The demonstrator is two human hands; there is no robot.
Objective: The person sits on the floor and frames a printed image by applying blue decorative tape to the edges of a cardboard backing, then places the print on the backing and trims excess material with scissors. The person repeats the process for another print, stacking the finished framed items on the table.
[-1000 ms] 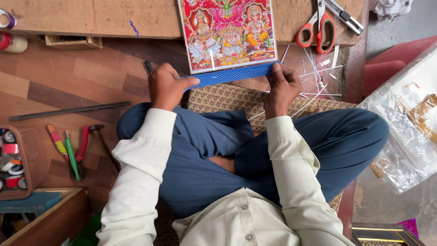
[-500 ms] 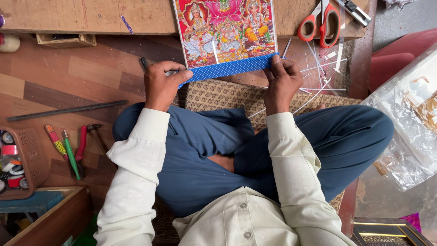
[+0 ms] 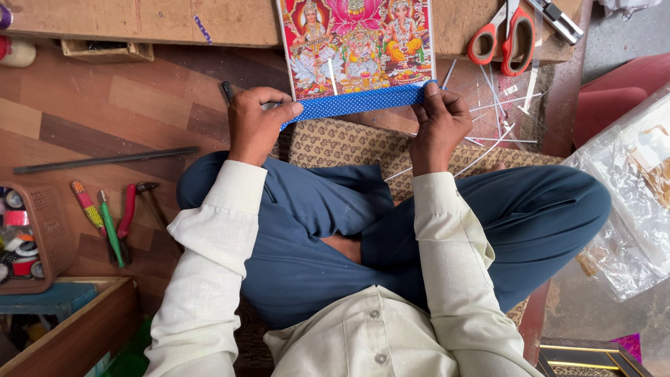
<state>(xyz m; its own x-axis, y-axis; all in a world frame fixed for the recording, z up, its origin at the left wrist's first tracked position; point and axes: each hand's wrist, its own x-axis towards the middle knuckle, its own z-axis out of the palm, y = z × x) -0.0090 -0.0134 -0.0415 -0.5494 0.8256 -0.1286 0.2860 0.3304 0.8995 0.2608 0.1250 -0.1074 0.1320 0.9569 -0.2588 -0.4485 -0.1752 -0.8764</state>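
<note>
Blue dotted strip [image 3: 359,102] runs left to right along the near edge of the colourful picture print [image 3: 357,43], long axis across the view, tilted a little so its right end sits farther than its left. The print lies on the wooden floor [image 3: 105,105], its far part going out of view at the top.

Left hand [image 3: 257,122]: grip closed on the strip's left end, fingers curled over, thumb pointing right along the strip; a dark pen-like thing [image 3: 227,91] sticks out on its far side, can't tell if the hand holds it. Right hand [image 3: 440,119]: grip pinched on the strip's right end at the print's right corner.

So the strip spans between both hands, each at one end, neither nearer; its middle is free, just far of the patterned mat [image 3: 349,143].

Red scissors [image 3: 501,38] lie far right, well apart from the right hand. Pliers and screwdrivers [image 3: 112,213] lie near left, by a basket [image 3: 42,237].
</note>
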